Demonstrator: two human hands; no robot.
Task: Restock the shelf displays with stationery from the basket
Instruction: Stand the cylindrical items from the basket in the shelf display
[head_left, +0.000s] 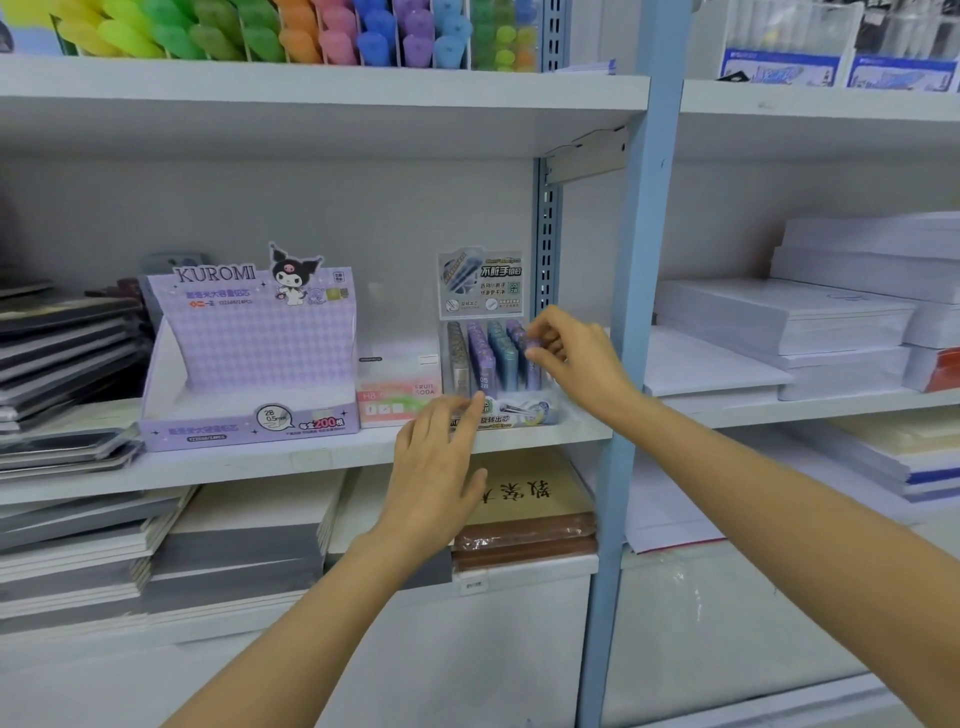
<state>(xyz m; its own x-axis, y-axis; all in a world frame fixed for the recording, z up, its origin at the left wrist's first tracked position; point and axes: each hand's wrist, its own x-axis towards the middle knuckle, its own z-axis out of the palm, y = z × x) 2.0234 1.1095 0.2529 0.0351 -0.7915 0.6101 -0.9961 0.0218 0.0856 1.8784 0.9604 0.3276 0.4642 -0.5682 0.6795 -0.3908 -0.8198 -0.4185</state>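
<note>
Shelf (234, 460), three display boxes (249, 374), right hand (576, 358) pinching one tube (533, 371)

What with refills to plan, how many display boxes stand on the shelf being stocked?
3: Kuromi box at left, Fruit Soda box in the middle, lead box at right. Others may hide behind.

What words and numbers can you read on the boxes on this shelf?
"KUROMI": top of the purple display box.
"2B 0.5" and "200": its front.
"HB" and "FRUIT SODA": pink box.
"不脏手铅芯": card of the lead-tube display.
"05 2B": a purple tube.
Brown pad's characters: upside down, partly covered.
Small print and the lower shelf-edge tag: too blurred.
</note>
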